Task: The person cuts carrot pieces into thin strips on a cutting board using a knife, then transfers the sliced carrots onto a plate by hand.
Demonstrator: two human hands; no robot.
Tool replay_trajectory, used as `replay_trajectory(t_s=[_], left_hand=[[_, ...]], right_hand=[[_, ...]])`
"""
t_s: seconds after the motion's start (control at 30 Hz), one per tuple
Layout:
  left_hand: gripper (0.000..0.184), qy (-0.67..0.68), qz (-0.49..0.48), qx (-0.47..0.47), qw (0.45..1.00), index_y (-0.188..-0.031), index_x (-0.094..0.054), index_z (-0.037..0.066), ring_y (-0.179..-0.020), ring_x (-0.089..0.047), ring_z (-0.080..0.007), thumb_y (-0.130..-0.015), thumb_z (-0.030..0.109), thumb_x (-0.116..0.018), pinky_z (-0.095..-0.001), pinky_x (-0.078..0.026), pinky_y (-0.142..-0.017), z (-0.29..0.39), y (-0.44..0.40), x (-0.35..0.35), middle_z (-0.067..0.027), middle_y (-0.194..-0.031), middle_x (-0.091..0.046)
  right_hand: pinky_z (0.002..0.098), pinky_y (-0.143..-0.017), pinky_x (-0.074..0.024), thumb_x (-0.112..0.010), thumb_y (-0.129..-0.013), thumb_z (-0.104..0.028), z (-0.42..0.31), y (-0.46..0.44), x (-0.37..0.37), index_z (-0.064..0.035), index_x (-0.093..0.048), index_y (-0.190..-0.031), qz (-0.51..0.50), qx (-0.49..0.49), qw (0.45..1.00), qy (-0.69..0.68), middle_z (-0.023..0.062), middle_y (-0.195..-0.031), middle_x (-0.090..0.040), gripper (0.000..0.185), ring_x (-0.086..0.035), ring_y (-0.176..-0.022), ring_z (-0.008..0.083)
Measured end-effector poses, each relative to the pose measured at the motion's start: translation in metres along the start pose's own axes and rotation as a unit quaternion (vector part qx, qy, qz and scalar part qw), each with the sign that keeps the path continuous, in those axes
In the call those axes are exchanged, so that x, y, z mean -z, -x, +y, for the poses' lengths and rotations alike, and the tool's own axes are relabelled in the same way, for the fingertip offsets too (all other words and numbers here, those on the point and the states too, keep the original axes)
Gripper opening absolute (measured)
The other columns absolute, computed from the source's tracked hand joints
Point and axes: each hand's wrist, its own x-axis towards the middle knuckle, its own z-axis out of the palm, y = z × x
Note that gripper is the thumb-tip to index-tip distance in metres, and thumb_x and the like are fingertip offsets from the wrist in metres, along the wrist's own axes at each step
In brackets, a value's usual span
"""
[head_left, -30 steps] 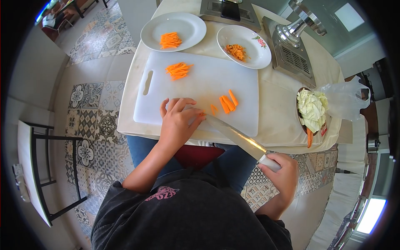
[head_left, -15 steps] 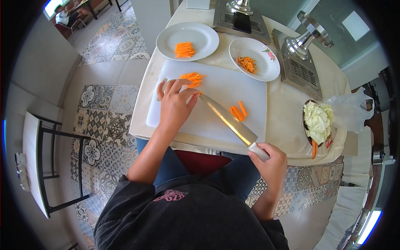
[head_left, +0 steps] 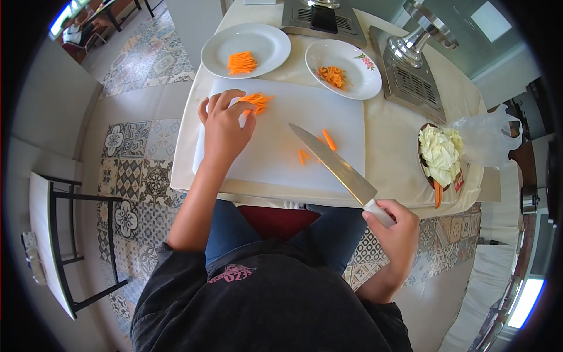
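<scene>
My right hand (head_left: 396,232) is wrapped round the white handle of a knife (head_left: 334,161), whose blade slants up-left over the white cutting board (head_left: 270,170). At the board's upper left, my left hand (head_left: 226,123) has its fingers curved and apart beside a pile of thin carrot strips (head_left: 258,102); its fingertips overlap the pile's left side, and nothing can be made out in them. A thicker carrot stick (head_left: 329,139) lies behind the blade, and small carrot pieces (head_left: 302,156) lie in front of it. The blade partly hides other sticks.
Behind the board are a white plate (head_left: 272,50) with carrot strips and a flowered bowl (head_left: 366,88) with carrot shreds. Two metal stoves (head_left: 413,88) stand behind, a black phone (head_left: 324,19) on one. At right are cut cabbage (head_left: 440,154), carrots and a plastic bag (head_left: 487,141).
My left hand has moved up and left from the middle of the board to the pile of carrot strips. The knife tip followed it up, then parted from it. The camera view has shifted.
</scene>
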Motion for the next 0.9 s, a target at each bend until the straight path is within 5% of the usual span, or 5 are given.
replay_trajectory(t_s=[0.27,0.9], left_hand=[[0.021,0.059,-0.102,-0.018,0.993,-0.089,-0.076,0.014,-0.113,-0.057,-0.0239,-0.071,0.016,-0.084,-0.0543,-0.031,-0.108,0.061,0.060,0.000,-0.0003,-0.110,-0.064],[0.018,0.107,-0.111,-0.002,0.988,-0.093,-0.078,0.015,-0.116,-0.054,-0.0237,-0.076,0.021,-0.080,-0.0570,-0.027,-0.110,0.068,0.063,-0.014,-0.0019,-0.113,-0.064]], right_hand=[[0.0384,-0.071,-0.0546,-0.088,-0.065,-0.018,0.019,0.021,0.042,-0.0046,-0.073,-0.091,0.002,0.034,0.995,0.095,0.0131,-0.087,-0.072,0.033,-0.070,-0.079,0.0333],[0.0382,-0.070,-0.0542,-0.087,-0.065,-0.019,0.012,0.018,0.036,-0.0071,-0.074,-0.092,-0.016,0.040,0.994,0.102,0.0111,-0.088,-0.072,0.032,-0.069,-0.078,0.0320]])
